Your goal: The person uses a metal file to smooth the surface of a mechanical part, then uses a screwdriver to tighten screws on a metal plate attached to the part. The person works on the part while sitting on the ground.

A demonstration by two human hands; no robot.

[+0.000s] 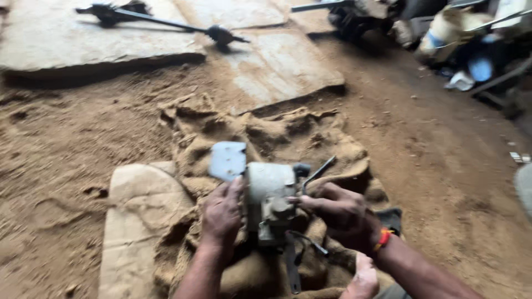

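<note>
A grey metal motor-like part (270,196) with a flat blue-grey bracket plate (228,159) rests on a dusty burlap sack (288,133) on the ground. My left hand (221,213) grips the part's left side, just below the plate. On the part's right side my right hand (341,210), with a red-orange band at the wrist, holds a small fitting; a dark thin lever (318,171) sticks up beside it. A thin wire or rod (307,241) hangs under the part. The image is blurred.
A worn cardboard sheet (136,221) lies left of the sack on loose brown dirt. Stone slabs (277,63) lie farther back, with a long dark shaft (166,22) across them. Cluttered machine parts and containers (460,33) fill the upper right.
</note>
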